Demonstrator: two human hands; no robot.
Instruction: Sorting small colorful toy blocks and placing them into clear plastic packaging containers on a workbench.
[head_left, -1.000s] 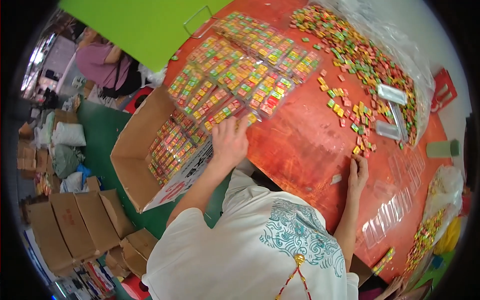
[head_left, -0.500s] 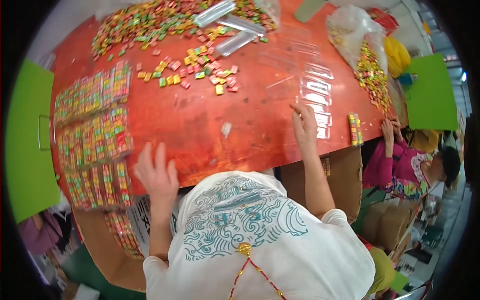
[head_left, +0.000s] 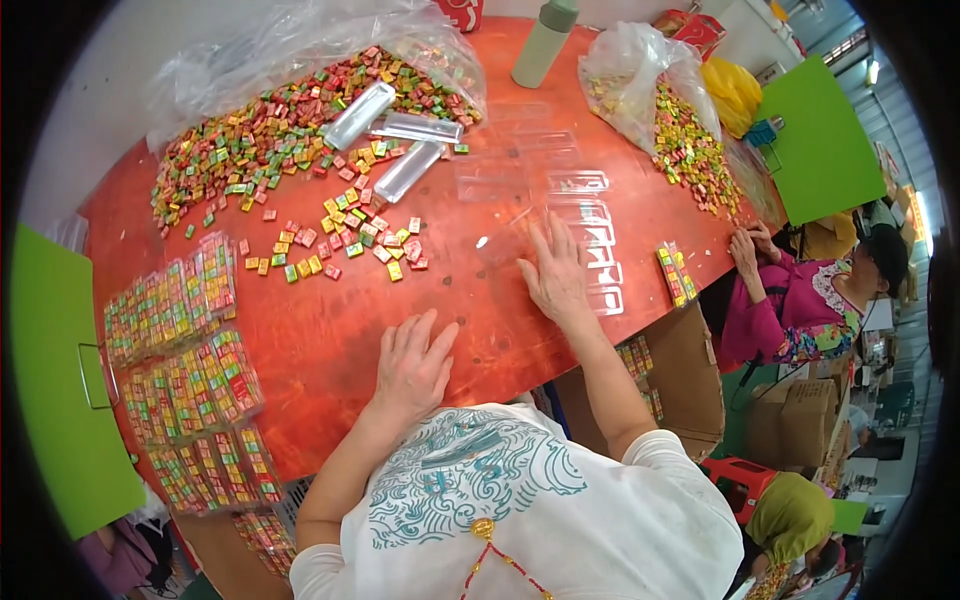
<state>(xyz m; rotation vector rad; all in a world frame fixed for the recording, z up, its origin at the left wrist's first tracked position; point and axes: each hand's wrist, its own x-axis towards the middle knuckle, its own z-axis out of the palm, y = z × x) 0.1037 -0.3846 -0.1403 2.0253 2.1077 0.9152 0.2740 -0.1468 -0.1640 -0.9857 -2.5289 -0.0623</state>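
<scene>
My left hand (head_left: pixel 413 365) rests over the red table near its front edge, fingers stretched out and holding nothing. Farther right, my right hand (head_left: pixel 556 275) reaches over the clear plastic trays with its fingers apart. Its fingertips lie by a see-through tray (head_left: pixel 500 245); whether they touch it is hard to tell. Just right of that hand runs a row of clear empty trays (head_left: pixel 597 235). Loose small wrapped candies (head_left: pixel 345 235), red, yellow and green, lie scattered beyond my left hand. Filled candy packs (head_left: pixel 170 310) stand in rows at the left.
A big candy heap (head_left: pixel 280 140) spills from a plastic bag, with silvery trays (head_left: pixel 410 170) on it. Behind stands a green bottle (head_left: pixel 544 45). A second candy pile (head_left: pixel 690 150) lies right, near another person's hands (head_left: pixel 750 250). Cardboard boxes (head_left: pixel 690 385) sit below the table edge.
My left hand has moved right, away from the filled packs, toward the middle front. My right hand has shifted left over the clear trays. The whole view has tilted.
</scene>
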